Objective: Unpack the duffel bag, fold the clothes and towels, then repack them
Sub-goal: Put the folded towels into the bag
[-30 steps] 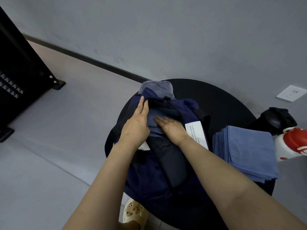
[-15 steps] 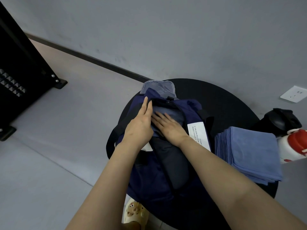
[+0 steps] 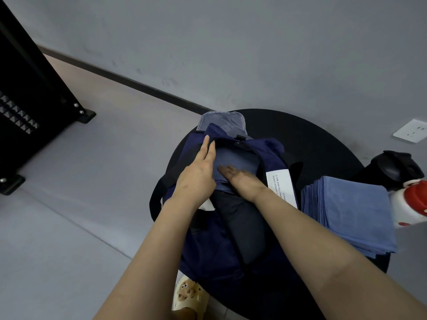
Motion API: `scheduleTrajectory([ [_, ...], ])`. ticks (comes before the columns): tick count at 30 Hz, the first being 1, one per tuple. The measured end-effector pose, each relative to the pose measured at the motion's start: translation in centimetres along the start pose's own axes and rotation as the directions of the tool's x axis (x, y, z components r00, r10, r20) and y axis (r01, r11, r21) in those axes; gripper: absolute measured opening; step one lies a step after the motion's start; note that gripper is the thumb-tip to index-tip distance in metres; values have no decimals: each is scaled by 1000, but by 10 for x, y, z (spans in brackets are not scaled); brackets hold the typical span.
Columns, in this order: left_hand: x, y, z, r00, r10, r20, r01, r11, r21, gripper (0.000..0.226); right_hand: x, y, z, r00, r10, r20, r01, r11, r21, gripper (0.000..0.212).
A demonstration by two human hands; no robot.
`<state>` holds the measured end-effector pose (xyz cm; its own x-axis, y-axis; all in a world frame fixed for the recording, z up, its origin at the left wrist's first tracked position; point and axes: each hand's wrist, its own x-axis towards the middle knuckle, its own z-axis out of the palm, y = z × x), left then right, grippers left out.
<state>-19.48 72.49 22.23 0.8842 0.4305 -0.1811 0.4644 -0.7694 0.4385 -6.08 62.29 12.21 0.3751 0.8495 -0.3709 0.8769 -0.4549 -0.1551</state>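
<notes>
Since a second ago our right hand (image 3: 240,179) has slid leftward across the folded blue towel (image 3: 238,161) inside the bag opening, and our left hand (image 3: 198,174) has reached a little farther along the opening's left edge. We see the navy duffel bag (image 3: 208,245) lying on the round black table (image 3: 312,139), its mouth pointing away from us with a paler grey-blue flap (image 3: 221,120) thrown back at the far end. Our left hand lies flat with straight fingers along the left rim of the opening, fingertips touching the dark zipper edge. Our right hand rests palm down on the towel in the bag, fingers straight and slightly spread, gripping nothing. A dark folded garment (image 3: 245,227) sits in the bag nearer to us, just behind the towel. A white label (image 3: 280,187) with printed text lies on the bag's right side. Just beside the bag, to the right, a stack of folded blue towels (image 3: 349,211) rests on the table. Beyond that stack stand a black object (image 3: 397,167) and a red-and-white container (image 3: 413,204). A cream slipper (image 3: 189,294) shows on the floor below the table edge.
</notes>
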Motion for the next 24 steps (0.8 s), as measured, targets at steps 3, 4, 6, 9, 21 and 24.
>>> scheduleTrajectory([
  [3,0,0,0,1000,3,11,-3,1000,-7,86,-9,5,-1,998,-70,0,70,997,17,60],
  [4,0,1,0,1000,4,11,-4,1000,-6,85,-10,7,0,996,-83,17,83,996,9,60],
  [6,0,1,1,1000,8,15,-8,1000,0,85,-11,9,4,995,-79,67,79,997,1,59],
  [9,0,2,2,1000,9,20,-9,1000,13,85,-8,6,4,999,-39,24,36,992,118,53],
  [21,4,3,1,1000,-8,24,8,1000,8,85,25,8,20,995,85,-42,-83,995,46,73],
  [24,4,2,0,1000,2,14,-2,1000,-6,84,30,10,24,995,101,-2,-101,993,65,77],
])
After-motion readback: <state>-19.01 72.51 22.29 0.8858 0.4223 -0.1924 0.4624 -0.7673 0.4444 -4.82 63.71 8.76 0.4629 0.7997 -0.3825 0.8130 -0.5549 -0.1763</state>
